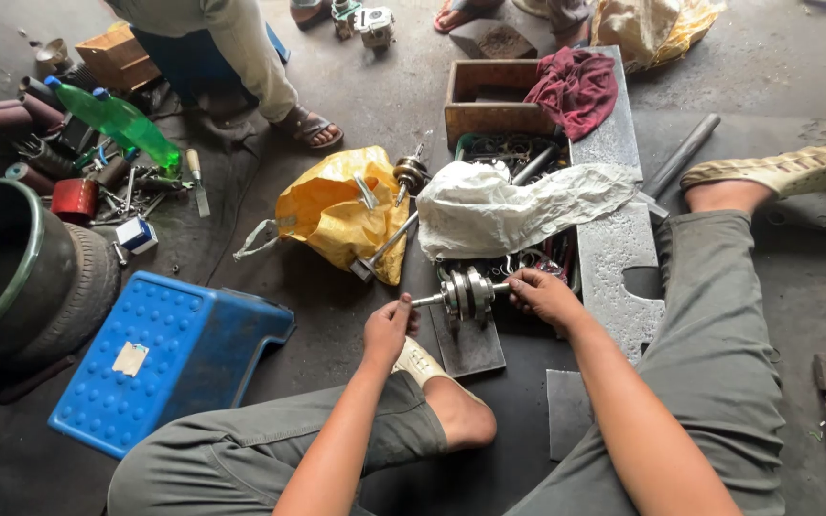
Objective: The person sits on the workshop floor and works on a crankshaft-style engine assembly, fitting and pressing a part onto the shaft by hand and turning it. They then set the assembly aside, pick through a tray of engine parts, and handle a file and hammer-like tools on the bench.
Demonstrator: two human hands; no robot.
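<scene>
**Crankshaft held level between both hands over a small steel plate**

I see the steel crankshaft with its two round webs (467, 293) sitting crosswise in front of me, held horizontal just above a small dark rectangular metal plate (470, 346) on the floor. My left hand (389, 328) is closed in a fist round the thin shaft stub on its left end; my right hand (544, 296) pinches the opposite stub with the fingers curled tight. Gripping both ends like this keeps the heavy webs in the middle free and balanced, I judge, and the plate beneath gives a hard, flat base rather than the gritty floor.

Just behind the right hand lies a dark tray full of rings and small metal parts (528, 258), partly covered by a crumpled white woven sack (509, 208); it is within easy reach. A long grey steel slab (616, 239) runs beside the tray, with a maroon rag (576, 88) draped at its far end next to an open wooden box (489, 100).

To the left, a yellow plastic bag (341, 212) carries a second crankshaft with a long rod (403, 191), kept off the dirt. Nearer me stands a blue plastic step stool (164, 358); beyond it are a green plastic bottle (117, 119) and scattered hand tools (136, 182). Another person's sandalled foot (308, 126) rests well apart at the top.
</scene>
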